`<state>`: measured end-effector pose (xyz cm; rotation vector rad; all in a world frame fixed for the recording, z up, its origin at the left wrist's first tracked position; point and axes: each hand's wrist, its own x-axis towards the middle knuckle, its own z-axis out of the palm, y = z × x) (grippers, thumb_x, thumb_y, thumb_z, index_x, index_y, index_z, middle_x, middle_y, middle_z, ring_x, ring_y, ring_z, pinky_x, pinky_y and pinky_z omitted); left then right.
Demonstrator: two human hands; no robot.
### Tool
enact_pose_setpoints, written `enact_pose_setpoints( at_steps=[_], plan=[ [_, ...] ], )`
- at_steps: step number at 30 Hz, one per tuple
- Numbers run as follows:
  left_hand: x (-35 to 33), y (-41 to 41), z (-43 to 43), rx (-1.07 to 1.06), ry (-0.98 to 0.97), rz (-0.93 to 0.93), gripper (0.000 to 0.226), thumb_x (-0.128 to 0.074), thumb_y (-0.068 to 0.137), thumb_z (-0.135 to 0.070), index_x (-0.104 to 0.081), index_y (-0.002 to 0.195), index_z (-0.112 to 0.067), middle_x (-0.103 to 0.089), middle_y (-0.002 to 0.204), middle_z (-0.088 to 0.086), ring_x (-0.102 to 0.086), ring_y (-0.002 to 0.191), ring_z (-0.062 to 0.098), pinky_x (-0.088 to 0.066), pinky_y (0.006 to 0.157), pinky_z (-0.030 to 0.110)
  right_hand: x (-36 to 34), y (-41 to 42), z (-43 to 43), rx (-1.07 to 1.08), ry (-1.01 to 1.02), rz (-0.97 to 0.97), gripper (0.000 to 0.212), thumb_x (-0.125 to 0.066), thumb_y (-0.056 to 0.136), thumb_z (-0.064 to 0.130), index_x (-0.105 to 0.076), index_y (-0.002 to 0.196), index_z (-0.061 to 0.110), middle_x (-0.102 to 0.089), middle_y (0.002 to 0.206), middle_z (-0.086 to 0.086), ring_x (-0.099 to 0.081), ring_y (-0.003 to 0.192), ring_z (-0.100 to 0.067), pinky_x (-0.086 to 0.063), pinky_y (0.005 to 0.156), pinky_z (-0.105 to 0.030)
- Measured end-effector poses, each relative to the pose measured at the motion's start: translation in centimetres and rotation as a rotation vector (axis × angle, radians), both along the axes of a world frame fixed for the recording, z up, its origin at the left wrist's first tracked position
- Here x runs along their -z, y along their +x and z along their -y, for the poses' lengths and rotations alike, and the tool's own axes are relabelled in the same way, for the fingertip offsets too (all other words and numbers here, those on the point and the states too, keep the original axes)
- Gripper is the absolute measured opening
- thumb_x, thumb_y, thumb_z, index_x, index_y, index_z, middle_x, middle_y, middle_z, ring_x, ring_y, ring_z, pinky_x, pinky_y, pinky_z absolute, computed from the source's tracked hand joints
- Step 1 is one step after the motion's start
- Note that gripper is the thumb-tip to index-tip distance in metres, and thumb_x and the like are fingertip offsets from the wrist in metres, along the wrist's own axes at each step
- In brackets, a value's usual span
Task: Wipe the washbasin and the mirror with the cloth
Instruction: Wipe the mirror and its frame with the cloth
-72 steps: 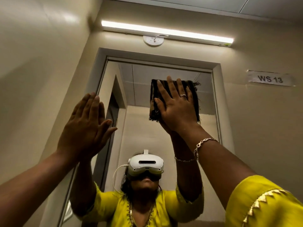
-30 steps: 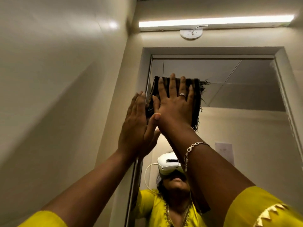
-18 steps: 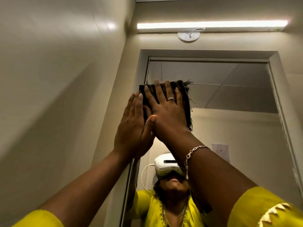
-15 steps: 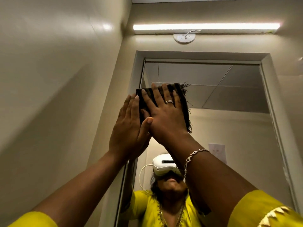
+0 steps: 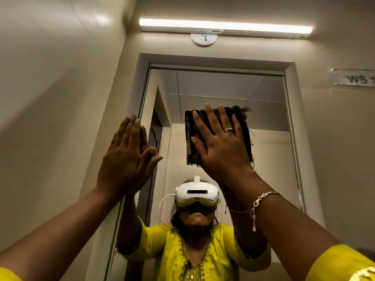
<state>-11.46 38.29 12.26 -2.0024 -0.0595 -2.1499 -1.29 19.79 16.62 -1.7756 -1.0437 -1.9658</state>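
Observation:
A tall framed mirror [image 5: 269,110] fills the wall ahead. A dark folded cloth [image 5: 244,126] with a frayed fringe lies flat against the glass near its middle. My right hand [image 5: 221,147] presses the cloth onto the mirror with straight, spread fingers. My left hand [image 5: 126,157] lies flat and open against the mirror's left frame edge, holding nothing. The washbasin is out of view. The mirror reflects a person in a yellow top wearing a white headset.
A lit tube light [image 5: 225,28] runs above the mirror, with a round white fitting [image 5: 204,39] under it. A beige side wall [image 5: 50,98] stands close on the left. A paper label [image 5: 355,79] is stuck to the wall at right.
My right hand has slid the cloth rightward and down from the mirror's upper left corner toward its middle. My hands, touching before, are now apart. The view has swung right.

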Motion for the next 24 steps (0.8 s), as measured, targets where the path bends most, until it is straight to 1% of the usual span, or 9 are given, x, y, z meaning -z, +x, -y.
enact_pose_setpoints(
  at_steps=[10,15,19,24],
  plan=[
    [0.1,-0.2,0.4,-0.020,-0.018,-0.005,0.093,-0.008,0.088,-0.068,-0.029,0.137,0.009,-0.028,0.144,0.027,-0.022,0.134,0.036,-0.027,0.101,0.047,0.6,3.1,6.0,0.047,0.091,-0.048,0.057,-0.020,0.092,0.048,-0.021,0.145,0.028,-0.016,0.155,-0.006,-0.009,0.144,-0.028,-0.003,0.115,-0.044],
    [0.2,-0.3,0.7,-0.003,-0.021,-0.007,0.096,-0.008,0.087,-0.070,-0.029,0.137,0.009,-0.028,0.144,0.028,-0.021,0.134,0.037,-0.027,0.099,0.048,0.6,4.1,8.6,0.088,0.134,-0.096,0.060,-0.016,0.090,0.050,-0.019,0.146,0.028,-0.014,0.156,-0.005,-0.008,0.144,-0.029,-0.005,0.116,-0.048],
    [0.2,-0.2,0.5,0.006,-0.034,-0.014,0.096,-0.009,0.087,-0.071,-0.028,0.137,0.008,-0.028,0.144,0.028,-0.020,0.134,0.036,-0.026,0.100,0.048,0.8,4.3,8.7,0.078,0.166,-0.110,0.060,-0.016,0.090,0.050,-0.020,0.145,0.027,-0.015,0.156,-0.007,-0.009,0.144,-0.030,-0.004,0.116,-0.048],
    [0.4,-0.2,0.6,0.064,-0.046,-0.008,0.098,-0.009,0.085,-0.072,-0.027,0.138,0.008,-0.027,0.145,0.026,-0.021,0.135,0.037,-0.028,0.099,0.047,1.4,4.0,7.4,0.074,0.280,-0.141,0.060,-0.014,0.091,0.049,-0.022,0.145,0.025,-0.017,0.155,-0.009,-0.011,0.143,-0.033,-0.004,0.114,-0.048]
  ],
)
